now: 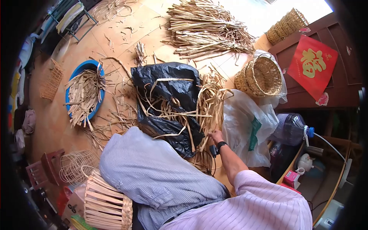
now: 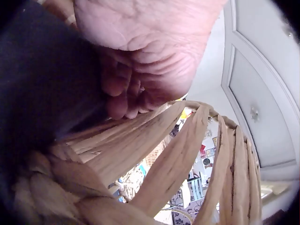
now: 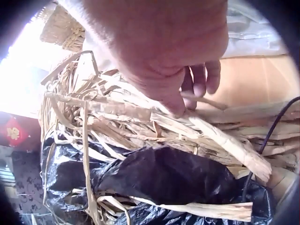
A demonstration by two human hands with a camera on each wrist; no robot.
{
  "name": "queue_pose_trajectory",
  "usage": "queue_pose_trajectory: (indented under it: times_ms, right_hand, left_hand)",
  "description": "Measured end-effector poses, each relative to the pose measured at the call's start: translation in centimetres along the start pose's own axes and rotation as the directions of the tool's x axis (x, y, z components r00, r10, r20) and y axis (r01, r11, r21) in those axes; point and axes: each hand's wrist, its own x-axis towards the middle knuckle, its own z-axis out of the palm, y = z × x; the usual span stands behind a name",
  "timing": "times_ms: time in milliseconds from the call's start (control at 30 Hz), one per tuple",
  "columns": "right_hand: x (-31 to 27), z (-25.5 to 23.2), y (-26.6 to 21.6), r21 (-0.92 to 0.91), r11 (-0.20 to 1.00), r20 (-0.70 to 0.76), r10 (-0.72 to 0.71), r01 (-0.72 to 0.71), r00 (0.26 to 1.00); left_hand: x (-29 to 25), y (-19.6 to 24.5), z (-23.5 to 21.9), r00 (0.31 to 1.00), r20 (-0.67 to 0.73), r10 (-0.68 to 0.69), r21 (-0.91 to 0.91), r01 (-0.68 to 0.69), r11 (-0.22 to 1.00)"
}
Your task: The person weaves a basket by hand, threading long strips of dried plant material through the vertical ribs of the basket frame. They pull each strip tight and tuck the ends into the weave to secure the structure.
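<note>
My left hand (image 2: 140,61) has its fingers curled at the far side of a half-woven basket (image 2: 168,159), whose flat straw-coloured strips spread from a thick braided edge. In the head view this basket (image 1: 107,203) lies tilted beside the striped trousers, and the left hand is hidden there. My right hand (image 1: 217,136) reaches down to a pile of dried plant strips (image 1: 211,99) beside a black plastic bag (image 1: 168,80). Close up, the thumb of this right hand (image 3: 173,56) pinches a flat dried strip (image 3: 225,140) against the fingers, over the heap.
A blue basin (image 1: 101,96) full of short strips stands to the left. Long dried stalks (image 1: 207,30) lie in a bundle at the back. On the right are a finished basket (image 1: 245,78), clear plastic sheeting (image 1: 241,115) and a large water bottle (image 1: 285,128).
</note>
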Motion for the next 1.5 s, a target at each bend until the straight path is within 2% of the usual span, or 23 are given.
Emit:
queue_pose_trajectory:
  times_ms: [67,100,333,367,433,500,567,700,767,833,867,933,1000,1067,1133,1233,1267,1300,1333,1400,1433,1467,1500]
  right_hand:
    - [1.1,-0.7,0.7,0.318,0.948,0.189,-0.028,-0.035,0.982]
    - [1.1,-1.5,0.8,0.213,0.977,0.212,-0.053,0.006,0.976]
    - [-1.4,-6.4,-0.4,0.6,0.745,0.169,0.239,-0.292,0.956]
    - [0.5,-8.5,1.4,0.265,0.906,0.228,0.274,-0.33,0.935]
    - [-1.2,-9.7,3.2,-0.02,0.975,-0.007,0.219,-0.219,0.976]
    - [-3.4,-10.1,4.6,-0.388,0.911,-0.394,-0.023,-0.143,0.919]
    - [-6.1,-10.5,4.4,-0.647,0.762,-0.499,-0.399,-0.024,0.769]
    - [-11.7,-10.2,-2.5,-0.404,0.832,0.02,-0.407,0.38,0.913]
    - [-14.3,-8.8,-6.6,0.092,0.992,0.339,-0.11,0.083,0.934]
    - [-16.4,-6.6,-11.3,0.411,0.87,0.737,-0.142,-0.271,0.661]
    - [-18.0,-5.2,-14.1,0.481,0.769,0.852,-0.297,-0.421,0.431]
    - [-26.6,-1.1,-21.5,0.615,0.708,0.76,-0.416,-0.347,0.499]
    - [-30.6,1.8,-25.6,0.619,0.761,0.748,-0.497,-0.194,0.439]
    - [-34.0,4.6,-28.5,0.621,0.775,0.766,-0.569,-0.118,0.299]
    - [-37.6,6.9,-30.7,0.587,0.787,0.808,-0.585,-0.191,0.076]
    - [-44.7,9.8,-32.3,0.55,0.798,0.824,-0.567,-0.245,0.003]
    - [-46.6,10.9,-32.1,0.546,0.799,0.814,-0.577,-0.25,-0.065]
    - [-48.7,11.0,-31.9,0.524,0.81,0.828,-0.557,-0.262,-0.063]
    - [-49.8,11.5,-31.1,0.506,0.806,0.823,-0.558,-0.308,-0.109]
    - [-51.3,11.5,-29.8,0.495,0.821,0.852,-0.523,-0.284,-0.025]
    - [-51.0,11.7,-29.4,0.525,0.803,0.833,-0.553,-0.284,-0.026]
    - [-51.3,11.7,-29.3,0.576,0.795,0.816,-0.573,-0.189,0.077]
    - [-50.8,11.5,-29.0,0.523,0.799,0.85,-0.516,-0.295,0.11]
  left_hand:
    - [0.0,0.1,-0.1,1.0,0.0,0.001,-0.003,-0.001,1.0]
    - [0.0,0.0,0.0,1.0,0.006,0.0,0.001,0.0,1.0]
    - [0.2,0.1,0.5,1.0,0.025,-0.002,-0.004,0.002,1.0]
    - [0.2,0.0,0.5,1.0,0.026,-0.002,-0.009,0.002,1.0]
    - [0.3,-0.2,0.6,1.0,0.029,0.0,-0.02,0.001,1.0]
    - [0.6,-0.3,0.7,1.0,0.031,0.005,-0.035,-0.004,0.999]
    - [0.5,-0.6,0.7,0.999,0.036,0.004,-0.046,-0.002,0.999]
    - [0.5,-0.9,0.4,0.999,0.035,0.009,-0.081,-0.006,0.997]
    - [0.2,-1.5,-0.1,0.999,0.036,0.018,-0.108,-0.014,0.994]
    - [-0.3,-2.2,-0.5,0.998,0.058,-0.018,-0.298,0.035,0.954]
    - [-0.9,-1.0,-0.6,0.998,0.0,-0.071,-0.384,0.065,0.921]
    - [-2.4,2.7,-1.2,0.977,-0.099,-0.187,-0.55,0.103,0.829]
    - [-2.1,0.9,-4.1,0.989,-0.114,-0.09,-0.454,0.029,0.891]
    - [-2.8,1.8,-7.5,0.992,-0.082,-0.091,-0.522,0.035,0.852]
    - [-5.0,6.7,-8.6,0.995,-0.083,0.055,-0.758,-0.099,0.645]
    - [-9.3,13.0,-8.2,0.87,0.18,0.458,-0.74,-0.187,0.646]
    - [-10.9,16.8,-6.9,0.846,0.254,0.47,-0.777,-0.111,0.62]
    - [-10.2,16.5,-6.9,0.626,0.523,0.579,-0.632,-0.171,0.756]
    - [-11.3,17.3,-4.9,0.65,0.578,0.494,-0.618,-0.046,0.785]
    - [-12.1,18.5,-2.7,0.613,0.559,0.559,-0.489,-0.3,0.819]
    - [-12.5,17.4,-1.3,0.632,0.516,0.578,-0.555,-0.266,0.788]
    - [-12.6,17.1,-0.3,0.648,0.383,0.658,-0.62,-0.347,0.703]
    - [-12.8,16.9,-0.3,0.654,0.473,0.59,-0.575,-0.278,0.77]
